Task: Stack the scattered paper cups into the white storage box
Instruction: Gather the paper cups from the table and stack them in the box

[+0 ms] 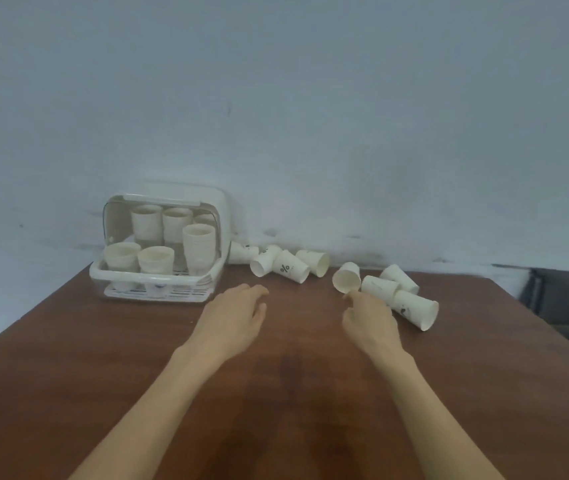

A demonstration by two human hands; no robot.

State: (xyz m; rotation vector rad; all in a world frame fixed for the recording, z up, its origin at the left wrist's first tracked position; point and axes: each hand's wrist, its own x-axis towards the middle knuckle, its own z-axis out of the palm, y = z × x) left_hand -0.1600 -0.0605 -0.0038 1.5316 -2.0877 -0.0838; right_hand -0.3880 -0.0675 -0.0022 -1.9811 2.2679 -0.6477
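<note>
Both forearms reach out from the bottom edge over the brown wooden table [103, 375]. My left hand [231, 317] hovers palm down with the fingers loosely spread and nothing in it, just short of the box's front right corner. My right hand [371, 322] is empty too, fingers curled loosely apart, its forefinger stretched toward the open mouth of a tipped cup [346, 277]; I cannot tell whether the fingertip touches the rim.

Beside that cup I see three more lying on their sides in a cluster [404, 296], the nearest with its mouth facing right. Further back and left, another group of toppled cups [285, 265] lies along the wall [310, 116]; one carries a percent mark.

At far left stands the white storage box [158, 282], its clear lid raised. Inside it I make out upright cups [156, 259], including one taller nested stack [198, 247] at the right.
</note>
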